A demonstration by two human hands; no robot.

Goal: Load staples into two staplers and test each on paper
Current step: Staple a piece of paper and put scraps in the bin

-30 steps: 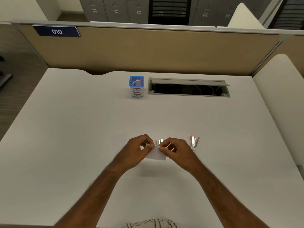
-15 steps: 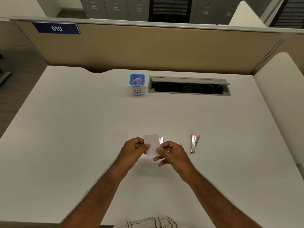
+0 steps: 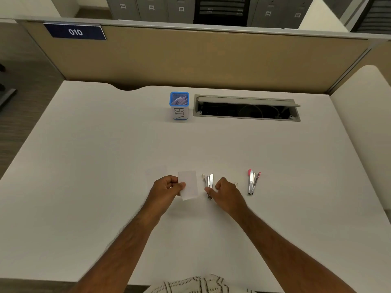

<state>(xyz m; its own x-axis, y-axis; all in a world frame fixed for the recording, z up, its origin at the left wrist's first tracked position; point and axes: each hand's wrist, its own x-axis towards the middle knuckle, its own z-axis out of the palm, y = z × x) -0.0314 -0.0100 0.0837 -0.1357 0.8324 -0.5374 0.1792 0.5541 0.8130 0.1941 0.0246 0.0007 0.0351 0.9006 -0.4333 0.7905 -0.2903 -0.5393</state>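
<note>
The person stands at the near edge of a pale table (image 3: 84, 166), both forearms stretched out over it. The left hand (image 3: 167, 187) pinches a small white paper (image 3: 188, 185) between thumb and curled fingers, its grip clamped on the slip's left edge, so the paper is held up just above the tabletop. Just to the right of the paper lies a silver stapler (image 3: 209, 182), open, pointing toward the far edge. The right hand (image 3: 226, 193) is down on it: the thumb and fingertips touch the stapler's near end, fingers bent around it, though whether that grip has really closed on the metal I cannot tell. A tiny strip, perhaps staples, shows just behind the right hand's knuckles, too small to make out. Farther right, well apart from the hands, a second stapler with pink tips (image 3: 253, 181) lies open in a narrow V on the table. Toward the far edge, near the middle, stands a blue-rimmed cup marked "BIN" (image 3: 179, 106) with paper scraps inside, just beside an open cable hatch (image 3: 246, 108) set into the tabletop.
</note>
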